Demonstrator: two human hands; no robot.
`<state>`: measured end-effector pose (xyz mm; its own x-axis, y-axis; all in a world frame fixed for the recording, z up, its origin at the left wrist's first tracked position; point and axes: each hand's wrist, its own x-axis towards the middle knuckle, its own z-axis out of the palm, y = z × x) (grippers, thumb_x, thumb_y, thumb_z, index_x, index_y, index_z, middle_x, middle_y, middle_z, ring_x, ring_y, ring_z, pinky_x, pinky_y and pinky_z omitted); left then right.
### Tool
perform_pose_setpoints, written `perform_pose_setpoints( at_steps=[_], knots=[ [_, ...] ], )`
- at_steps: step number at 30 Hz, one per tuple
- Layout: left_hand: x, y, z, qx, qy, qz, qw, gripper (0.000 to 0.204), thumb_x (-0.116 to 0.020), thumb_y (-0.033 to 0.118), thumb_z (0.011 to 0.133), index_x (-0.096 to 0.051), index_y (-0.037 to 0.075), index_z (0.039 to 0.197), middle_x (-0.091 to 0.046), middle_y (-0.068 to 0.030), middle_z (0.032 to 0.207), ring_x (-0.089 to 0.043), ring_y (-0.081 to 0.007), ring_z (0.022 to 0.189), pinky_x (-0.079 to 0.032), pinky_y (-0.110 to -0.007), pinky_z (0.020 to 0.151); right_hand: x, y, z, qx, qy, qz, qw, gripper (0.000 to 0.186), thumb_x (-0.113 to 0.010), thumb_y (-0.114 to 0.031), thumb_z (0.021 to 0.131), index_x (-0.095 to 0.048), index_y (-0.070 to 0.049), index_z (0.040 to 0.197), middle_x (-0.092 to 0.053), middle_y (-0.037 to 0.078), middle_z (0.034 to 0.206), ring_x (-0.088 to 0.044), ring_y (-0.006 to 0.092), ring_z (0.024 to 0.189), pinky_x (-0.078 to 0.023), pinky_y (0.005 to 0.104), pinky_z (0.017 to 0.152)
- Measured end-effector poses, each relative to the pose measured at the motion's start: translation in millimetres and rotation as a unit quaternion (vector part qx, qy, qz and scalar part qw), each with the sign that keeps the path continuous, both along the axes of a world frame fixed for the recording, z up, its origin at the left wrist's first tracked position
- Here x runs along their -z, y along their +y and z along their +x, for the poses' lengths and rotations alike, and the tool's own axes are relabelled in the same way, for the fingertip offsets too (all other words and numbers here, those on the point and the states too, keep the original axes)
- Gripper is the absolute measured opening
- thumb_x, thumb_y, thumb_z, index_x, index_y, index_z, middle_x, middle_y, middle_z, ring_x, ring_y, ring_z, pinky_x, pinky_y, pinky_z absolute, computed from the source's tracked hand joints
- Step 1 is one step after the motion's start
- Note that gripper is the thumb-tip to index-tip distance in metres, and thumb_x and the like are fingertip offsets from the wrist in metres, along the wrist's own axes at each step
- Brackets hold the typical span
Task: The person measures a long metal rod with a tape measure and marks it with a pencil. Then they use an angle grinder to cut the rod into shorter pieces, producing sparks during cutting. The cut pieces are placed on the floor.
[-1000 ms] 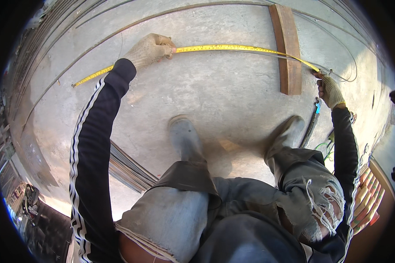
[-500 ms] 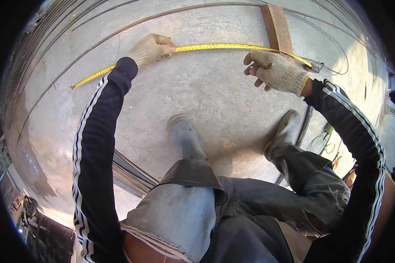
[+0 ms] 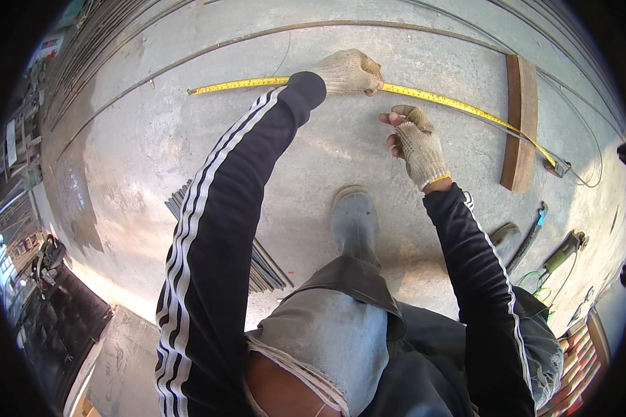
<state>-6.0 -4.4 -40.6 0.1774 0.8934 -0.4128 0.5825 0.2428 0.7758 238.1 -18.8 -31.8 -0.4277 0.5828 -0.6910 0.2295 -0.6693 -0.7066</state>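
Note:
A yellow tape measure (image 3: 438,97) is stretched across the concrete floor, with its free end at the far left. My left hand (image 3: 348,72), in a knitted work glove with bare fingertips, is closed on the blade partway along. Rightward, the blade crosses over a wooden block (image 3: 520,128) to its case (image 3: 558,169), which lies past the block. A thin grey rod runs close beside the blade. My right hand (image 3: 419,144), gloved the same way, hovers just below the blade, fingers apart and loosely bent; I make out nothing held in it.
Long metal rods (image 3: 257,33) lie across the far floor and at the left. A bundle of bars (image 3: 268,267) lies beside my boot (image 3: 355,222). At right are a green power tool (image 3: 562,251) with a cord and a dark bar with a blue part (image 3: 541,214).
The view has swung left, so the floor things appear farther right. My right hand has come from beside the wooden block and tape case toward my left hand, which still grips the blade.

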Motion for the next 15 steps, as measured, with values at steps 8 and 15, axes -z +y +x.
perform_pose_setpoints(
  at_steps=[8,15],
  knots=[
    [-4,3,5,-0.023,0.019,-0.059,0.998,0.036,-0.071,0.037,0.092,-0.083,0.006,0.106,-0.077,-0.0048,0.087,-0.068,-0.0168,0.08,-0.054,-0.035,0.076,26,-20,-1,0.12,0.082,0.036,0.989,0.029,-0.068,-0.019,0.107,-0.061,0.0,0.127,-0.072,0.016,0.124,-0.076,0.0228,0.101,-0.065,0.0367,0.089],
    [3,1,2,-0.031,-0.034,-0.05,0.998,0.03,-0.073,0.033,0.098,-0.08,0.005,0.104,-0.071,-0.0007,0.08,-0.058,-0.0085,0.07,-0.047,-0.026,0.063,28,-19,-23,0.12,0.015,0.127,0.985,0.027,-0.068,-0.022,0.108,-0.064,0.002,0.12,-0.073,0.013,0.108,-0.075,0.0184,0.09,-0.065,0.0326,0.08]
  ],
)
